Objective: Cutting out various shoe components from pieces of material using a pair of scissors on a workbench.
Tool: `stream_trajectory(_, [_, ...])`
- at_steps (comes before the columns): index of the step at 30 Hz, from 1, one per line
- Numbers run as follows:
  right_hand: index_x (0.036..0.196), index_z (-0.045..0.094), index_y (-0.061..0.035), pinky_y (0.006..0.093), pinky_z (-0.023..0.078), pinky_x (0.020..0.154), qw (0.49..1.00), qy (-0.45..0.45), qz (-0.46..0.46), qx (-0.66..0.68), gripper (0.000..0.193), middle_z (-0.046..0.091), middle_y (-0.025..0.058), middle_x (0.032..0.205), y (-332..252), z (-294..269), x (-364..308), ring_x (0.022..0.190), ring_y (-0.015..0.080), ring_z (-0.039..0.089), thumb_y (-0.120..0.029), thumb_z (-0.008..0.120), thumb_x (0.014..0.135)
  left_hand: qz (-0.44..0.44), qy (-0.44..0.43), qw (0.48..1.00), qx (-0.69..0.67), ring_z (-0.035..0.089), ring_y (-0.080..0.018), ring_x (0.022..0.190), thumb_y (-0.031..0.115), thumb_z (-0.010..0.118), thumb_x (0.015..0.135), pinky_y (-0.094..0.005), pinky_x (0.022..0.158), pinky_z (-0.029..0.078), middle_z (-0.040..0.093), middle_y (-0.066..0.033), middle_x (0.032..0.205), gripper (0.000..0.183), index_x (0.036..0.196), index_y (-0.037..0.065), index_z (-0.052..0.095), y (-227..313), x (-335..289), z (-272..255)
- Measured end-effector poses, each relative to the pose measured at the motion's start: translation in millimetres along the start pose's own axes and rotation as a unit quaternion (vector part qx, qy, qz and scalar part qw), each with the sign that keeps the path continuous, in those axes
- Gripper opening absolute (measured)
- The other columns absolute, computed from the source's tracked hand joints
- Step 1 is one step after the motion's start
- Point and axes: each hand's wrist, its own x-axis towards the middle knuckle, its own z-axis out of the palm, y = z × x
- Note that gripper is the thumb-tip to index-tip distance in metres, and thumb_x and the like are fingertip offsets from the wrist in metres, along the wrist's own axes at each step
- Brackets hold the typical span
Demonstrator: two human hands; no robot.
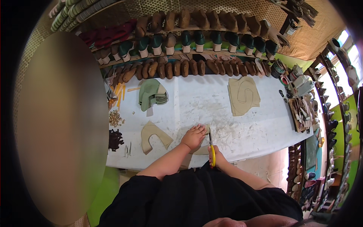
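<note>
My right hand [216, 154] is wrapped round a pair of scissors with yellow handles [213, 157], their dark blades pointing away from me. Just left of the blades, my left hand [194, 136] presses its fingers together over a beige piece of sheet material [207, 129] and holds it at the table top. Part of that piece is hidden under the fingers. Another beige strip [200, 150] shows between my wrists near the table's front edge. Left of my left forearm lies a curved, horseshoe-shaped beige piece [154, 135].
The white table [189, 98] has dark smudges. Green cut pieces [151, 94] are stacked at the far left, and a beige stack [244, 96] lies far right. Small brass-coloured parts [116, 118] and dark brown bits [115, 140] sit along the left edge. Shelves of shoe lasts [185, 68] stand behind.
</note>
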Motion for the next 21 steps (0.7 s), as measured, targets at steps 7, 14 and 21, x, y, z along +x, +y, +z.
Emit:
stream_trajectory(7, [0.118, 0.043, -0.0167, 0.0295, 0.047, 0.050, 1.000, -0.012, -0.008, -0.019, 0.043, 0.048, 0.0028, 0.071, -0.6, 0.4, -1.0, 0.055, 0.0131, 0.048, -0.055, 0.050, 0.099, -0.007, 0.016, 0.997, -0.073, 0.056, -0.0280, 0.126, 0.016, 0.060, 0.089, -0.0400, 0.106, 0.044, 0.062, -0.0102, 0.132, 0.040, 0.127, 0.009, 0.063, -0.3, 7.8, 10.3])
stream_trajectory(14, [0.115, 0.043, -0.0179, 0.0303, 0.047, 0.050, 0.999, -0.019, 0.007, 0.039, 0.040, 0.049, 0.0028, 0.072, -2.0, 4.8, 1.5, 0.055, 0.0136, 0.049, -0.055, 0.048, 0.100, 0.016, 0.027, 0.998, -0.049, 0.057, -0.0287, 0.124, 0.012, 0.059, 0.084, -0.0409, 0.106, 0.044, 0.064, -0.0106, 0.129, 0.041, 0.124, 0.007, 0.064, 0.0, 7.7, 6.7])
stream_trajectory(21, [0.113, 0.044, -0.0178, 0.0307, 0.046, 0.049, 0.999, -0.019, 0.014, 0.040, 0.039, 0.048, 0.0025, 0.070, -5.6, 5.8, -2.3, 0.055, 0.0143, 0.048, -0.054, 0.049, 0.100, 0.022, 0.055, 0.998, -0.028, 0.060, -0.0251, 0.120, 0.014, 0.056, 0.087, -0.0398, 0.103, 0.046, 0.066, -0.0080, 0.125, 0.034, 0.119, 0.007, 0.067, 4.4, 8.2, 2.0])
